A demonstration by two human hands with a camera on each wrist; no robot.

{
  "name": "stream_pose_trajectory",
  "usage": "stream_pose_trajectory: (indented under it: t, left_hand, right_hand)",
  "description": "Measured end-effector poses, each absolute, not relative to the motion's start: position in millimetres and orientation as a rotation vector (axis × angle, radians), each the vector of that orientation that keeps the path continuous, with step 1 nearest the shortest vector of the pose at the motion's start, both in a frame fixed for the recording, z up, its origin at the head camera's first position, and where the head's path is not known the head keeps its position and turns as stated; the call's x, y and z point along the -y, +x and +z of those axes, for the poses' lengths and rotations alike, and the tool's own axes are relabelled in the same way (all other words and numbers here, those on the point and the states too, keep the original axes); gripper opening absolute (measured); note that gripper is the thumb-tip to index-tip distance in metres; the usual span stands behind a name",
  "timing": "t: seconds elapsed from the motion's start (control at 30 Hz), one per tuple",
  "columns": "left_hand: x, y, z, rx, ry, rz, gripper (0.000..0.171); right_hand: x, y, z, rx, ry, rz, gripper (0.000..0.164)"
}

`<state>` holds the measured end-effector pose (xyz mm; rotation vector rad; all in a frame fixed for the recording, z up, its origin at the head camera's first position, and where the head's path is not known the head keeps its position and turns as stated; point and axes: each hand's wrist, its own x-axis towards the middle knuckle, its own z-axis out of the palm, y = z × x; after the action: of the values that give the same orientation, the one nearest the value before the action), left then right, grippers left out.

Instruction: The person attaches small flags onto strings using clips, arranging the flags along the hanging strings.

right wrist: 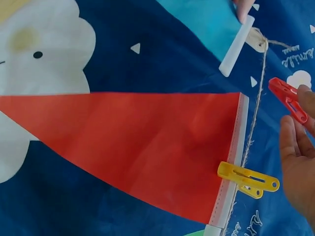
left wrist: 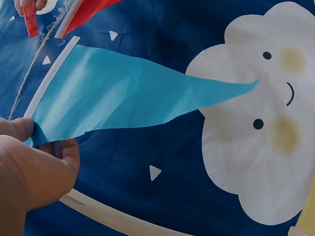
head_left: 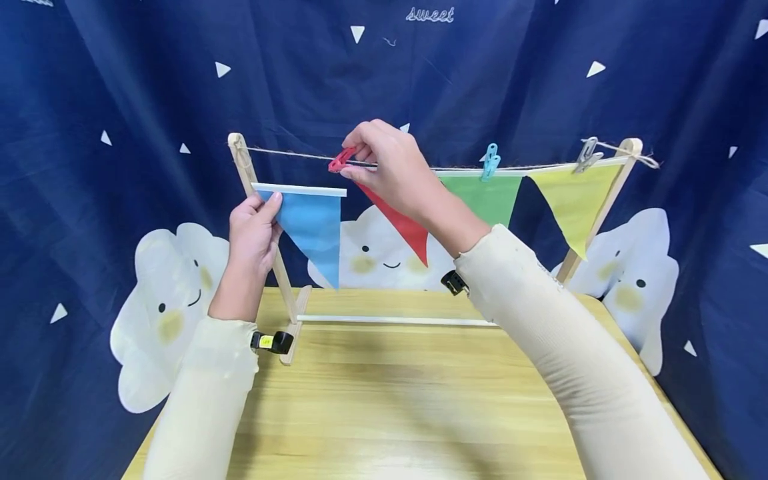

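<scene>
My left hand [head_left: 255, 230] pinches a blue pennant [head_left: 315, 227] near the left end of its white top strip, just below the string [head_left: 288, 154]. The pennant's point hangs down. In my right hand [head_left: 390, 167] a red clothespin [head_left: 342, 160] is pinched between thumb and fingers, close to the string. Beside that hand hangs a red pennant [right wrist: 147, 147], fixed to the string by a yellow clothespin [right wrist: 248, 178]; the arm partly covers this pennant in the head view. The blue strip is apart from the string in the right wrist view.
Farther right hang a green pennant [head_left: 483, 200] with a light blue clothespin [head_left: 491, 162] and a yellow pennant [head_left: 576, 200] with a grey clothespin [head_left: 588, 155]. A wooden frame with a white crossbar [head_left: 396, 321] stands on the table [head_left: 360, 400]. A dark blue curtain [head_left: 300, 67] hangs behind.
</scene>
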<state>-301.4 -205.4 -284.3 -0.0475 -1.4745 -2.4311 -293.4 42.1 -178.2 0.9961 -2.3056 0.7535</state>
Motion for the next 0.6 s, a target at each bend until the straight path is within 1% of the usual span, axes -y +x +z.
stream_pose_trajectory:
  t: [0.2, 0.27, 0.47, 0.6]
  left_hand:
    - [203, -305, -276, 1.443, -0.042, -2.485, 0.032]
    - [202, -307, -274, 1.415, -0.041, -2.511, 0.032]
    - [201, -311, -270, 1.371, -0.037, -2.543, 0.024]
    - [200, -315, -267, 1.392, -0.042, -2.525, 0.028]
  right_hand:
    - [-38, -301, -170, 2.346, 0.983, 0.733, 0.038]
    - [-36, -302, -168, 2.346, 0.981, 0.733, 0.037]
    - [-29, -307, -160, 2.325, 0.96, 0.684, 0.032]
    - [-27, -309, -154, 2.368, 0.908, 0.68, 0.029]
